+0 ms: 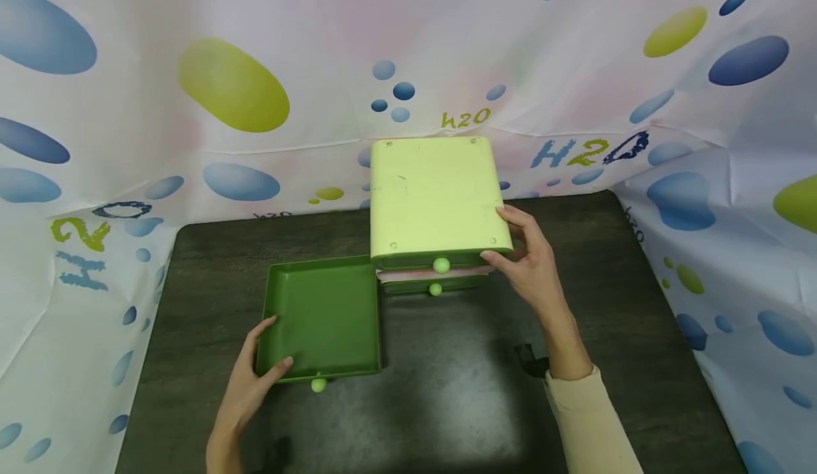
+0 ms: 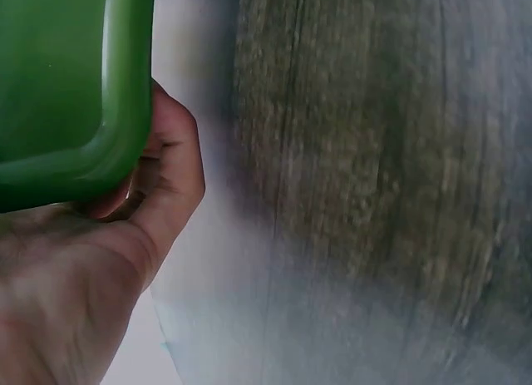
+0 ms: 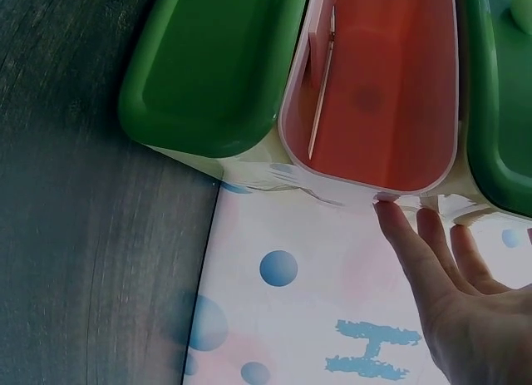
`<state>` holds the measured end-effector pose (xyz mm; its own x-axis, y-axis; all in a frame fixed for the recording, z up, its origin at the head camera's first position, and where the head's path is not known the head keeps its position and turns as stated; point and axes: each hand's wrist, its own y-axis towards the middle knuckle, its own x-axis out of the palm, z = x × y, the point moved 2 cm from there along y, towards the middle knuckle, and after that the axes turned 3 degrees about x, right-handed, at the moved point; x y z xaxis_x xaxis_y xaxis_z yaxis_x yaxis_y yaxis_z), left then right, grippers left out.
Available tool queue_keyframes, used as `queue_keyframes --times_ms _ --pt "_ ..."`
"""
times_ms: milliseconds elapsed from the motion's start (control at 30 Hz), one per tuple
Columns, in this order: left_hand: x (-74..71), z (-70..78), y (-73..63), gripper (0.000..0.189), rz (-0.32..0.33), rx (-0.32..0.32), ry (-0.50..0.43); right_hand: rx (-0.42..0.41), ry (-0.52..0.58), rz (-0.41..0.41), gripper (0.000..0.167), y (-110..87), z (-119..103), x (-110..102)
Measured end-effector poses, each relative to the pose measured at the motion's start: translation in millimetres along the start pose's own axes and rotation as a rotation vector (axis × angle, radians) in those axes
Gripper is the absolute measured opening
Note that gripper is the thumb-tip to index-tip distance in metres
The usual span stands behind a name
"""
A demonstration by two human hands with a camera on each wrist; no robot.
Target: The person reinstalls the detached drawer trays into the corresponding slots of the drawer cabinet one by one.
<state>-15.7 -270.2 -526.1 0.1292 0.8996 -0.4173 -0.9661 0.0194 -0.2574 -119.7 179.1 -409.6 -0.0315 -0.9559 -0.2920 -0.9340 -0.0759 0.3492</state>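
A shallow green drawer [image 1: 328, 311] with a round light-green knob [image 1: 318, 385] is out on the left. My left hand [image 1: 245, 382] grips its near left corner, thumb over the front rim. In the left wrist view, curled fingers [image 2: 179, 148] reach behind the drawer's rounded corner. The small cabinet [image 1: 434, 194] has a pale yellow top, two green drawer fronts with knobs and a pink-lined middle section [image 3: 382, 94]. My right hand [image 1: 532, 265] touches the cabinet's right side with fairly straight fingers, thumb at the top front edge.
Both the cabinet and the drawer are over a dark wood-grain table [image 1: 638, 360]. A white sheet [image 1: 319, 69] with blue and yellow-green blobs hangs behind and at both sides. A small dark item [image 1: 530, 360] shows beside the right wrist.
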Motion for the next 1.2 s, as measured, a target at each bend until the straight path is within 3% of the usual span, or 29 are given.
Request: queue_keyframes --times_ms 233,533,867,1100,1200 --pt "1.2 1.8 -2.8 0.082 0.005 0.014 -0.017 -0.010 0.002 0.001 0.068 1.5 -2 0" --pt "0.5 -0.4 -17.9 0.078 0.069 0.059 -0.043 0.086 -0.033 -0.014 0.064 0.3 -3 -3" --pt "3.9 -3.1 -30.8 0.078 0.058 0.051 -0.066 0.083 -0.031 -0.047 0.065 3.3 -5 -2" --pt "6.9 -3.8 -37.4 0.080 0.043 0.006 -0.071 0.091 -0.035 -0.046 0.065 0.3 -4 -2" --pt "8.8 -1.1 -34.4 0.081 0.028 -0.008 -0.077 0.093 -0.024 -0.039 0.067 3.7 3 -5"
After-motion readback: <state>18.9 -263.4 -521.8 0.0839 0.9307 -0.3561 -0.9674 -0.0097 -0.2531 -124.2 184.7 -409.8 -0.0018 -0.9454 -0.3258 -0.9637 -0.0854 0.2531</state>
